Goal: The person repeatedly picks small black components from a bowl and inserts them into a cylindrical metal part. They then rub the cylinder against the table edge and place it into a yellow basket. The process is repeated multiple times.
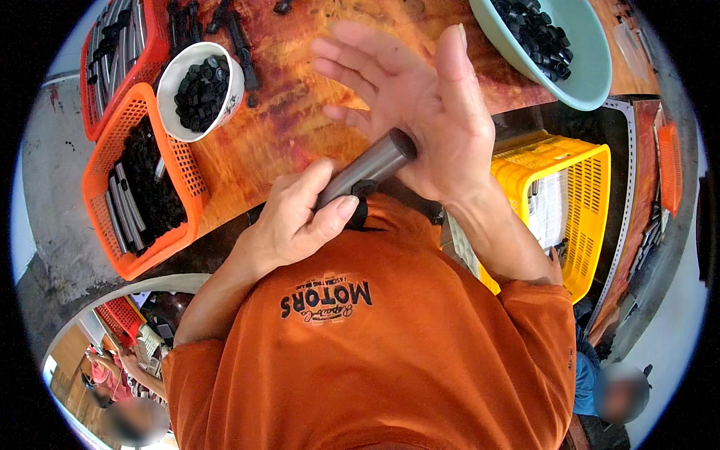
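Observation:
My left hand (296, 214) grips a dark grey tube (364, 171), tilted up toward the right. A black end (403, 145) closes off the tube's upper tip. Near my left thumb, a small black fitting (365, 187) shows at the tube's side. Beside that tip, my right hand (435, 112) is stretched flat with its fingers apart and its palm toward the tube. Whether the palm touches the tip, I cannot tell. A white bowl (166, 94) of small black plastic parts (202, 91) stands beyond my left hand.
At left, an orange basket (105, 191) holds grey tubes and black pieces; a red basket (154, 45) of tubes stands behind. A pale green basin (596, 67) with black caps sits far right. Below it is a yellow crate (592, 225). Other people (585, 382) sit at both sides.

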### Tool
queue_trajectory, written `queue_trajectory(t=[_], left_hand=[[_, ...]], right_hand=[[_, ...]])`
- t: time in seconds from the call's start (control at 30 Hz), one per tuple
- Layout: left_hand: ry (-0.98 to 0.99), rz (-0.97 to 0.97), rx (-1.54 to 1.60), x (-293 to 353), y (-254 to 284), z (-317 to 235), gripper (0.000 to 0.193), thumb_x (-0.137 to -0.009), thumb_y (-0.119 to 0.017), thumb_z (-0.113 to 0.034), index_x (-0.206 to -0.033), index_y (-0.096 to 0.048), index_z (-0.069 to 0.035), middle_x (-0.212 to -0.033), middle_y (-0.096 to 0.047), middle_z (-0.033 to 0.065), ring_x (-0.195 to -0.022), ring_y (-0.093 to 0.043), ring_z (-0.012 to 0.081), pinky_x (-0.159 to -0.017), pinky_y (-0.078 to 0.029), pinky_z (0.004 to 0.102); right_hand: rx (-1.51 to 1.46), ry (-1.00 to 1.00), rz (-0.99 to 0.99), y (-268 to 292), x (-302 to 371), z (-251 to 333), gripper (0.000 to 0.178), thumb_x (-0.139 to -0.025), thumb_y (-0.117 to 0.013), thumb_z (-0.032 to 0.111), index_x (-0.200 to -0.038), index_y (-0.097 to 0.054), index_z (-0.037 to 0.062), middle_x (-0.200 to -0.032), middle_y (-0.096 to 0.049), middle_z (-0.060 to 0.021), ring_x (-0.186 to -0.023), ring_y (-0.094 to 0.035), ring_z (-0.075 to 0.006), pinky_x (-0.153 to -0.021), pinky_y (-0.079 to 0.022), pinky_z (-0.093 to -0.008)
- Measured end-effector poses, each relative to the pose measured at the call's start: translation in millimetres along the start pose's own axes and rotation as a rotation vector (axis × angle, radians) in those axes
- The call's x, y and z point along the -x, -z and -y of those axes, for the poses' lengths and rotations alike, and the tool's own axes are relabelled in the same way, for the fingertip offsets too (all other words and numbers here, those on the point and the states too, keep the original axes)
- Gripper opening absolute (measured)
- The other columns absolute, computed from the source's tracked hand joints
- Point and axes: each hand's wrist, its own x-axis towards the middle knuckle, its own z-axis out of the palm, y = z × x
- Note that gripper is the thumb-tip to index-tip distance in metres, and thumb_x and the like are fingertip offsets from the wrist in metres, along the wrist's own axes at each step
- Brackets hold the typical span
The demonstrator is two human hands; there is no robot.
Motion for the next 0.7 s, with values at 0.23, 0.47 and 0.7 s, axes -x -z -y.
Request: queue_trajectory(t=[0.23,0.47,0.7], left_hand=[[0.044,0.033,0.084,0,-1,9,0.026,-0.089,-0.055,-0.025,-0.085,-0.051,0.000,-0.061,-0.043,0.0031,-0.052,-0.039,0.0116,-0.048,-0.034,0.0283],[0.371,0.212,0.658,-4,4,7,0.040,-0.086,-0.061,-0.040,-0.093,-0.053,-0.001,-0.064,-0.052,0.0039,-0.046,-0.045,0.0074,-0.039,-0.036,0.0205],[0.328,0.403,0.868,-13,6,-1,0.049,-0.086,-0.064,-0.035,-0.118,-0.050,0.001,-0.065,-0.049,0.0027,-0.043,-0.040,0.0063,-0.039,-0.033,0.0200]], right_hand=[[0.162,0.158,0.037,-3,2,-8,0.081,-0.094,-0.020,0.064,-0.137,-0.036,-0.0023,-0.138,-0.042,-0.0164,-0.130,-0.038,-0.0252,-0.108,-0.026,-0.0383],[0.332,0.175,0.140,14,6,-8,0.082,-0.095,-0.016,0.062,-0.139,-0.032,-0.0064,-0.139,-0.040,-0.0197,-0.128,-0.041,-0.0287,-0.110,-0.027,-0.0407],[0.539,0.423,0.442,18,-6,9,0.084,-0.089,-0.034,0.066,-0.131,-0.041,-0.0064,-0.126,-0.050,-0.0216,-0.117,-0.049,-0.0300,-0.099,-0.038,-0.0413]])
